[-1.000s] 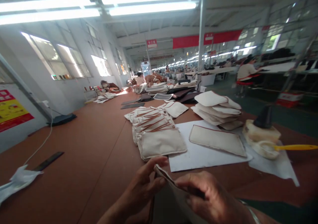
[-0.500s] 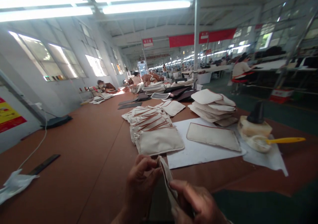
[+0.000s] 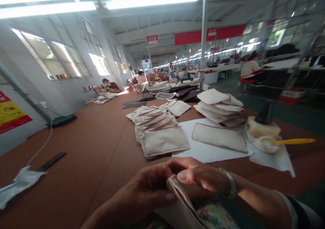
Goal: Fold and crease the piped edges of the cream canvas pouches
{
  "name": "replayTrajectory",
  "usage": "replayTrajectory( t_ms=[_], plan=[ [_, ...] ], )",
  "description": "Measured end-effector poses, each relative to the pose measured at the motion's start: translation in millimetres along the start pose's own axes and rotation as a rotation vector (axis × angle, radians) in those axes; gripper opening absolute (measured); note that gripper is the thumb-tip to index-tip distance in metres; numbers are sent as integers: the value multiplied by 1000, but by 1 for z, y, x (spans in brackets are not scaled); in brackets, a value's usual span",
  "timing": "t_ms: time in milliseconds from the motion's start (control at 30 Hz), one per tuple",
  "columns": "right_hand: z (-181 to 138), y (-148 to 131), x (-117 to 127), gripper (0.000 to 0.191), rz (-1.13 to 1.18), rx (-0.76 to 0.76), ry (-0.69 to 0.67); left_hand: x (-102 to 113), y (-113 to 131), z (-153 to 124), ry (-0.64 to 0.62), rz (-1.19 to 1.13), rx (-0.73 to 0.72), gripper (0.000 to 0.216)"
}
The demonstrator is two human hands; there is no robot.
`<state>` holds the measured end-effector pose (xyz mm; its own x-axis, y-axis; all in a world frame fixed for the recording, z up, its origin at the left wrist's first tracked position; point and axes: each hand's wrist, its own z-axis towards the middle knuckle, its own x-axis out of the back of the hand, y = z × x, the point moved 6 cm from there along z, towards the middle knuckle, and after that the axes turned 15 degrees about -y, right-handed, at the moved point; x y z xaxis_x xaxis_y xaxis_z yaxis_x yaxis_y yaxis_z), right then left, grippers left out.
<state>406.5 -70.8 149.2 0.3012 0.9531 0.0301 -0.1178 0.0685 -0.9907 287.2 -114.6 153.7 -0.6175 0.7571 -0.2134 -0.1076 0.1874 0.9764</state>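
Close to me, a cream stitched panel with a brown-red edge (image 3: 185,205) stands on end, its top layers slightly parted. My left hand (image 3: 146,185) pinches its upper left side, thumb in front and fingers curled behind. My right hand (image 3: 203,178), with a bracelet at the wrist, closes on the top corner from the other side. Beyond my hands lies a fanned pile of similar cream panels (image 3: 166,141). A single cream panel (image 3: 219,137) rests flat on a white sheet (image 3: 185,153).
At the right stand a cream block with a black top (image 3: 262,127) and a bowl of white paste (image 3: 266,144) with a yellow-handled brush (image 3: 294,141). A taller panel stack (image 3: 219,105) sits behind. A dark bar (image 3: 52,161) and white cloth (image 3: 21,181) lie left.
My right hand has moved up from the panel's lower right edge to its top corner. My left hand has shifted a little lower, and the panel leans more.
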Motion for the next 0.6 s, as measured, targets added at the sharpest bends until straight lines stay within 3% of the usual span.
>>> replayTrajectory(
  t_ms=[67,167,300,433,600],
  plan=[
    [1,13,-1,36,0,-48,-72,-1,-2,-1,-44,-23,59,20],
    [-4,18,6,36,-136,-37,-21,7,-7,-4,-65,6,138,22],
    [-10,-13,12,24,-518,84,117,20,1,-3,-26,90,131,17],
    [-10,-48,7,18,-734,229,203,22,28,3,-33,266,118,15],
    [-10,-38,9,16,-853,250,294,30,45,7,2,521,99,13]
  ],
)
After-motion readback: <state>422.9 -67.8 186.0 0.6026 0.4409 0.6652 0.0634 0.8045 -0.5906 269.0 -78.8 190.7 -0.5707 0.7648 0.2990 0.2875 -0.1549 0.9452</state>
